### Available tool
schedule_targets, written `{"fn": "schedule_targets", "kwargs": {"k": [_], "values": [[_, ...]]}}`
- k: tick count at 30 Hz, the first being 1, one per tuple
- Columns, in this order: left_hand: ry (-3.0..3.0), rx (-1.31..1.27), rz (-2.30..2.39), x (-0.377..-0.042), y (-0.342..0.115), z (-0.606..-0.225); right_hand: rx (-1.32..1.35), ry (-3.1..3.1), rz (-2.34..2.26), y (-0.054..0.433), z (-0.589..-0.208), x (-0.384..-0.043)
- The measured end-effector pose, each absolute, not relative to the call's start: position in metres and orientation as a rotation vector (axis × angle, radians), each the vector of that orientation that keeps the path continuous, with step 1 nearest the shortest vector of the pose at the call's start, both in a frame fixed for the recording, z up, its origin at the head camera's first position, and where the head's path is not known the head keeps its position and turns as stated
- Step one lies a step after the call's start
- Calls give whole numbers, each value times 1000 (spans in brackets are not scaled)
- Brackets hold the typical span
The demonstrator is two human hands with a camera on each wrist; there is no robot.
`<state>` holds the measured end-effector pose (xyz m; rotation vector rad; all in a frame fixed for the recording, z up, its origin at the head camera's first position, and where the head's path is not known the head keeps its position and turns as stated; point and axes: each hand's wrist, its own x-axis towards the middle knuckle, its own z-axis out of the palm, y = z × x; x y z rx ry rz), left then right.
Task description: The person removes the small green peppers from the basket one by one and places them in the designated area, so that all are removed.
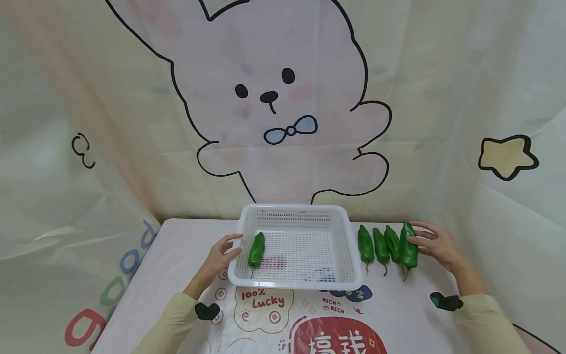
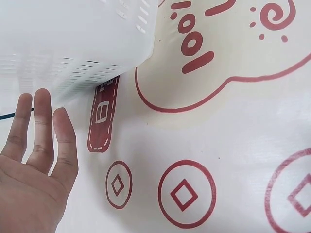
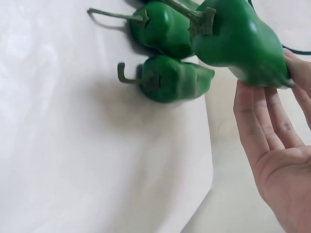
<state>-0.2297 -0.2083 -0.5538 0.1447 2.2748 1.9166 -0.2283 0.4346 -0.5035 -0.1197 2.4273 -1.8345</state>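
My right hand [image 1: 435,244] pinches a glossy green pepper [image 1: 409,248] near its stemless end. In the right wrist view this held pepper [image 3: 243,41] hangs stem-first above the others, between thumb and fingers [image 3: 252,121]. Three more green peppers, one of them a slim pepper [image 1: 381,246], lie in a row beside it. A white perforated plastic basket [image 1: 353,265] stands left of the row, with a single green pepper [image 1: 256,250] inside at its left. At the basket's left rim rests my left hand [image 1: 217,255]; the left wrist view shows straight fingers [image 2: 43,131] against the basket wall.
The white table cover [image 1: 411,314] carries red print and lettering. Behind the table's back edge hangs a curtain [image 1: 283,167] with a cartoon animal, and more fabric hangs at both sides. Dark wrist straps [image 1: 207,310] sit over both sleeves.
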Motion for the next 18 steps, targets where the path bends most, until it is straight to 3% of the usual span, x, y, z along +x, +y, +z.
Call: {"fn": "schedule_targets", "kwargs": {"k": [18], "values": [[2304,128,1900,-229,-206,-553,-30,2442,-1658,458,-519,-242]]}}
